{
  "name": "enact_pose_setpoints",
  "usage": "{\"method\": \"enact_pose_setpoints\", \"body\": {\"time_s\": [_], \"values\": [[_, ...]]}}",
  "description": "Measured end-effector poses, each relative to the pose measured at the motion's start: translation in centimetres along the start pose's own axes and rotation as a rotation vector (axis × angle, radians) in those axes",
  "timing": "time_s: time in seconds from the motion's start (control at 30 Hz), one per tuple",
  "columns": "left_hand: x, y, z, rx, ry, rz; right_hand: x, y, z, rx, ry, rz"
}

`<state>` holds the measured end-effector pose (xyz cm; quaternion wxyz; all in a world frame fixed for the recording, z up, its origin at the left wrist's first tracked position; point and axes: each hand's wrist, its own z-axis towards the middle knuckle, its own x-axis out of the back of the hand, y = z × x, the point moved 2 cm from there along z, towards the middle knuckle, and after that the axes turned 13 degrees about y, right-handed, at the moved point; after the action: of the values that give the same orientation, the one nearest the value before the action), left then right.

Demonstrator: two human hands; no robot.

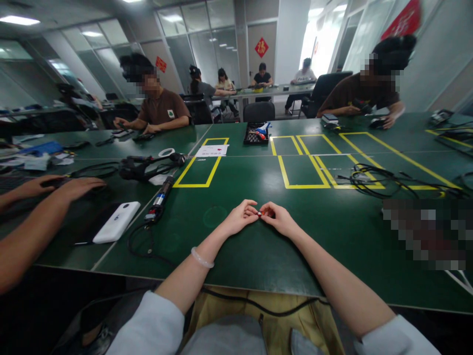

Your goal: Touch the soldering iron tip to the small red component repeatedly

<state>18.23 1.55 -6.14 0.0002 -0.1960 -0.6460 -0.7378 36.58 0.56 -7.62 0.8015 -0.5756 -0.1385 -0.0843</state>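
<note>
My left hand [242, 217] and my right hand [279, 218] meet above the green table [236, 261], fingertips almost touching. Between them is a small red piece [259, 214] with a pale spot, too small to name. Both hands pinch it from either side, the left with thumb and fingers, the right with thumb and curled fingers. My fingers cover most of it. A pale bangle sits on my left wrist.
A black tray [256, 141] with red and blue items stands at the far middle. Cables [373, 180] lie to the right. On the left are a black-handled tool [158, 199], a white power bank [117, 222] and a co-worker's hands [79, 187]. Yellow tape [192, 186] marks rectangles.
</note>
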Motion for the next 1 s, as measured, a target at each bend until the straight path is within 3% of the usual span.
{"method": "enact_pose_setpoints", "body": {"time_s": [0.13,0.23,0.37,0.47,0.53,0.63,0.73,0.8,0.9,1.0], "values": [[3.0,0.8,-1.0,-0.117,0.060,0.372,0.1,0.0,0.0,-0.021,-0.025,-0.014],[7.6,0.7,-2.1,-0.159,0.217,0.774,0.1,-0.2,-0.1,-0.034,-0.039,-0.021],[16.0,-1.3,-4.2,-0.045,0.457,1.193,0.0,-0.4,-0.2,-0.029,-0.039,-0.025],[22.3,-3.1,-6.3,0.062,0.566,1.368,0.0,-0.4,-0.2,-0.015,0.006,-0.045],[25.8,-4.1,-7.5,0.167,0.579,1.409,0.0,-0.3,-0.2,-0.015,0.017,-0.053],[29.5,-5.5,-8.7,0.298,0.485,1.372,-0.1,-0.2,-0.2,-0.025,-0.007,-0.046],[31.1,-6.3,-9.0,0.288,0.390,1.279,-0.2,-0.1,-0.1,-0.035,-0.016,-0.025],[31.1,-6.5,-9.0,0.251,0.401,1.256,-0.3,-0.1,-0.1,-0.038,-0.013,-0.010],[29.7,-6.1,-8.7,0.230,0.459,1.274,-0.3,-0.2,-0.1,-0.028,-0.009,0.001],[27.1,-5.3,-8.2,0.237,0.519,1.283,-0.3,-0.2,-0.2,-0.019,-0.014,0.003]]}}
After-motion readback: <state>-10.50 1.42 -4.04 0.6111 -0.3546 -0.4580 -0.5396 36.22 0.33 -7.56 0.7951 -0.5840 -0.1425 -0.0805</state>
